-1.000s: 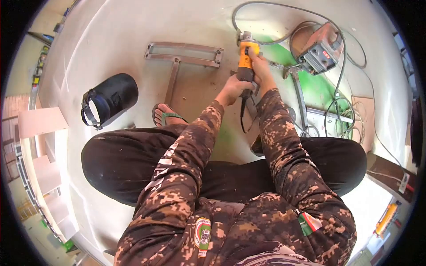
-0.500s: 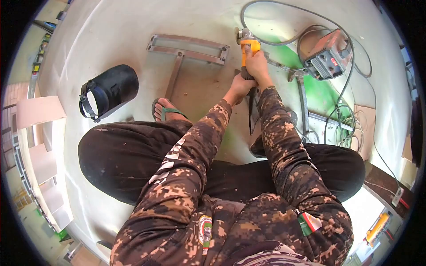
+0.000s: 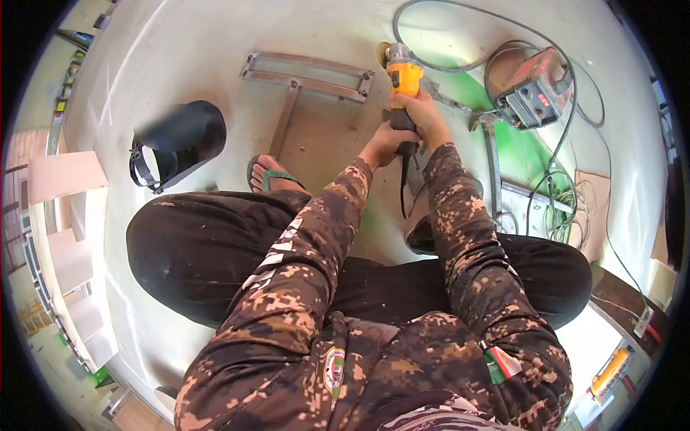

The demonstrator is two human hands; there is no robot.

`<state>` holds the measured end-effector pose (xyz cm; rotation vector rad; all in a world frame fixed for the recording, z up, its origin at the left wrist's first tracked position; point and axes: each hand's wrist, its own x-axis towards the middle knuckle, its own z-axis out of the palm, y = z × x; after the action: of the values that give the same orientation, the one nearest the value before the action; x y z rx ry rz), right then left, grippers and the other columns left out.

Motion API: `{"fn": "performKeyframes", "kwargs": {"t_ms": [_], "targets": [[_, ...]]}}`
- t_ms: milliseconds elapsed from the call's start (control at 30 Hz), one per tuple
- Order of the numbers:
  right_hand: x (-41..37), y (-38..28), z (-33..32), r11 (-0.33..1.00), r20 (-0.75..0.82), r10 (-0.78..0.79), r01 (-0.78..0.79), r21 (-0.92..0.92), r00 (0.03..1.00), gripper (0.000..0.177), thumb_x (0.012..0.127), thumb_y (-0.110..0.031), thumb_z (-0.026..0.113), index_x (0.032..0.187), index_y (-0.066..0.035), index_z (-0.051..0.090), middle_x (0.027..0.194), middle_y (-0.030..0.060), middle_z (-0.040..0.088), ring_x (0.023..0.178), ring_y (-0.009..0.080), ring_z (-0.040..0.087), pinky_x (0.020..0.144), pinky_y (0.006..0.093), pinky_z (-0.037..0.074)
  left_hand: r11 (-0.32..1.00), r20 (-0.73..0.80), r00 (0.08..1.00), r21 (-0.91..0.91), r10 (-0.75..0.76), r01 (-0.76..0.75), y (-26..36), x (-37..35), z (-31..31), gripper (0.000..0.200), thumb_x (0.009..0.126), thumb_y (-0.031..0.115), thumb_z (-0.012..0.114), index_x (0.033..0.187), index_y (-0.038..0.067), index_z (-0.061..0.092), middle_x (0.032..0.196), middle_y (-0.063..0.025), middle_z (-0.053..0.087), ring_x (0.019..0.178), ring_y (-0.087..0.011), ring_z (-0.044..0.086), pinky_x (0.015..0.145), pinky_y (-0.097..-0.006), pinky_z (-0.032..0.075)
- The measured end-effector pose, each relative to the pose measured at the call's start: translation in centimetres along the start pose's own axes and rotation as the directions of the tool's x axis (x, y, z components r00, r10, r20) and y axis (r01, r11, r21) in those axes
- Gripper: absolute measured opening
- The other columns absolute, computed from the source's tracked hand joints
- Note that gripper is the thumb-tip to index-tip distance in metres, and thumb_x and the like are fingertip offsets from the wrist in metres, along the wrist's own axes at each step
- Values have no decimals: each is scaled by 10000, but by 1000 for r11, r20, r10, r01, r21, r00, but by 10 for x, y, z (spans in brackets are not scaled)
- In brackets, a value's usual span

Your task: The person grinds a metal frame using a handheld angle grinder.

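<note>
Both of my hands are wrapped round a yellow and black angle grinder (image 3: 405, 77), its disc end pointing away from me. My left hand (image 3: 387, 142) is closed on the rear of the black handle, where the cord leaves it. Farther forward, my right hand (image 3: 425, 116) grips the right side of the body, just behind the yellow housing. A dark switch shows on top of that housing. Left of the grinder lies a welded metal frame (image 3: 305, 59), a narrow rectangle with one long bar running back toward my sandalled foot.
A black welding helmet (image 3: 188, 136) lies on the floor at left. To the right are a red and grey welding machine (image 3: 535, 90), looping cables (image 3: 564, 208) and a metal bar (image 3: 491, 158). A yellow level-like tool (image 3: 612, 370) is at lower right.
My right hand has slid back from the grinder's top to its side, uncovering the yellow housing and switch. The grinder has turned slightly. My left hand stays on the rear of the handle.
</note>
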<state>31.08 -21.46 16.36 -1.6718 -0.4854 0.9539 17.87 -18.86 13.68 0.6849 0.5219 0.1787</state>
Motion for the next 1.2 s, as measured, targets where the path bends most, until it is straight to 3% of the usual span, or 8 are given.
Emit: {"fn": "performKeyframes", "kwargs": {"t_ms": [133,200,267,367,733,1033,1100,1200], "targets": [[-3,2,14,970,-152,-167,135,-200,974,433,728,-203,769,1068,34,647,946,112,705,822,219,691,741,352,546,974,-71,980,139,188,-177,-36,25,-8,409,662,84,818,1010,-6,624,956,-85,667,892,-190,664,797,-333,528],[4,15,11,876,-195,-132,22,-481,972,468,723,-212,761,1081,53,618,976,183,712,888,299,707,782,377,543,846,-261,862,448,434,-290,-71,44,-5,539,647,171,870,1052,-31,578,999,-108,665,932,-218,665,823,-350,526],[-4,12,15,890,-182,-174,75,-450,968,511,731,-257,768,1097,59,601,1003,215,704,931,336,698,810,397,536,857,-138,914,423,382,-294,-41,20,12,730,650,256,893,1151,-56,464,1066,-160,648,984,-279,663,846,-385,524],[-8,-8,26,879,-224,-206,80,-471,953,606,763,-348,768,1148,70,557,1054,265,686,1000,393,675,857,437,522,603,-213,740,735,638,-309,-53,31,5,799,731,321,854,1213,-46,332,1061,-259,660,995,-419,658,846,-459,514],[-8,-27,44,736,-272,-238,-10,-677,932,664,910,-476,638,1189,100,462,1043,319,656,1021,477,636,874,519,508,609,-289,739,768,608,-200,-25,6,28,641,860,336,735,1204,-46,353,1021,-287,668,935,-465,648,758,-515,510],[-5,-14,31,786,-364,-133,-125,-606,922,658,902,-506,659,1179,71,505,1011,235,694,929,384,691,831,458,536,606,-378,732,793,567,-60,-32,-6,38,710,789,299,789,1229,-33,341,1021,-282,659,928,-464,651,778,-510,514],[-3,-2,13,990,3,31,-31,135,1000,552,864,-401,752,1153,38,581,995,117,697,863,229,690,778,366,546,620,-384,723,781,574,-77,-29,-10,43,743,757,294,810,1231,-30,338,1017,-277,658,928,-462,652,783,-506,516],[-6,1,0,986,54,20,-29,166,998,452,805,-264,822,1113,7,632,978,37,675,838,127,648,747,302,535,566,-385,741,824,550,9,-20,-13,45,792,701,295,833,1230,-19,335,1007,-272,657,933,-463,653,792,-495,521]]}}
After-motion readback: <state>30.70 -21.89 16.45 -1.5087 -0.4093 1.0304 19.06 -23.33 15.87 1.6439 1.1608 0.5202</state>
